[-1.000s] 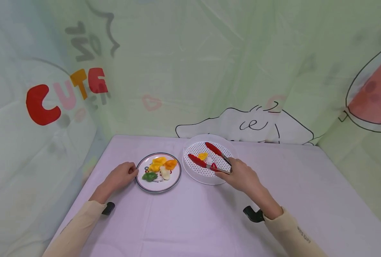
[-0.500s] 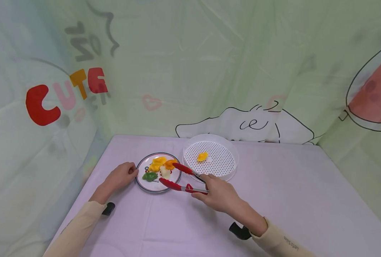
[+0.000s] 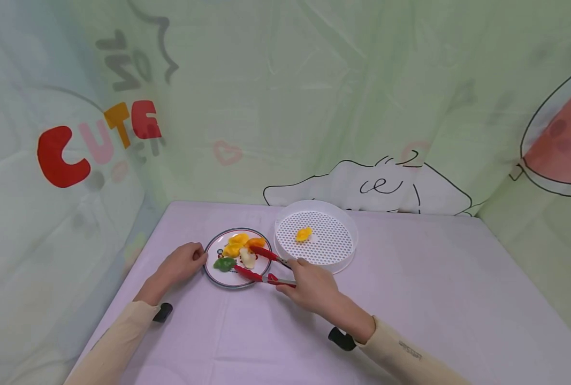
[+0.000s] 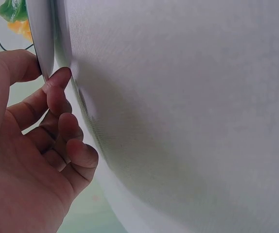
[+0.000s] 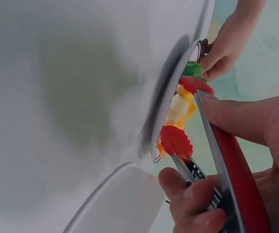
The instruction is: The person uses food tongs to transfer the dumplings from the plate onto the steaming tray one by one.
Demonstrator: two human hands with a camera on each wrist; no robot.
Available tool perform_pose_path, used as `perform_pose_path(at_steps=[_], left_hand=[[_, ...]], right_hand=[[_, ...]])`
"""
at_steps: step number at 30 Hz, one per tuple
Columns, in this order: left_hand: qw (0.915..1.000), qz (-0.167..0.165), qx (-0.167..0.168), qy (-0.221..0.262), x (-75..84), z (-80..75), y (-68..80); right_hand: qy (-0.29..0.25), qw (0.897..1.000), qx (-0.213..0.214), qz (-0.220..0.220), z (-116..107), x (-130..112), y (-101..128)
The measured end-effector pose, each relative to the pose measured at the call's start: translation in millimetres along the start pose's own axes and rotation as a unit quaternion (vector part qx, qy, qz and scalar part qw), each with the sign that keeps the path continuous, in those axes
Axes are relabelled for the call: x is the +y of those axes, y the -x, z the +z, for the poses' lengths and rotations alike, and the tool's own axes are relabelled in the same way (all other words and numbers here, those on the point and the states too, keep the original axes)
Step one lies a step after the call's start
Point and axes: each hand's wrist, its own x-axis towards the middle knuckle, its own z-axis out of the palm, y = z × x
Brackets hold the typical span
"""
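Note:
A small round plate [image 3: 237, 284] carries a green dumpling [image 3: 225, 263], a white one [image 3: 248, 259], a yellow one [image 3: 237, 244] and an orange one [image 3: 257, 244]. My left hand [image 3: 183, 262] holds the plate's left rim [image 4: 44, 43] between thumb and forefinger. My right hand [image 3: 309, 284] grips red tongs [image 3: 260, 277], whose two tips are spread apart over the plate, either side of the white dumpling [image 5: 180, 108]. In the right wrist view the tongs [image 5: 232, 165] reach over the plate's edge [image 5: 171, 102].
A white perforated round tray [image 3: 330, 243] sits right of the plate and holds one yellow dumpling [image 3: 304, 233]. A lilac cloth [image 3: 425, 299] covers the table. Printed green fabric walls close off the back and both sides.
My right hand has carried the tongs left from the tray to the plate, leaving a yellow dumpling on the tray. The left hand has stayed on the plate's rim.

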Motion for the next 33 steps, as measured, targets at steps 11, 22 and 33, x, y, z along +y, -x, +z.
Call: perform_pose_path(at_steps=[11,22,33], left_hand=[[1.0,0.004,0.003,0.002,1.0,-0.2,1.0],[1.0,0.004,0.003,-0.001,-5.1,3.3,-3.7],[1.0,0.0,0.005,0.0,-2.3,2.5,-1.2]], right_hand=[[-0.002,1.0,0.008,-0.014,3.9,-3.1,-7.8],[-0.022,0.999,0.02,-0.025,5.2,2.0,-7.5],[-0.045,0.999,0.02,-0.017,-8.2,2.8,-4.6]])
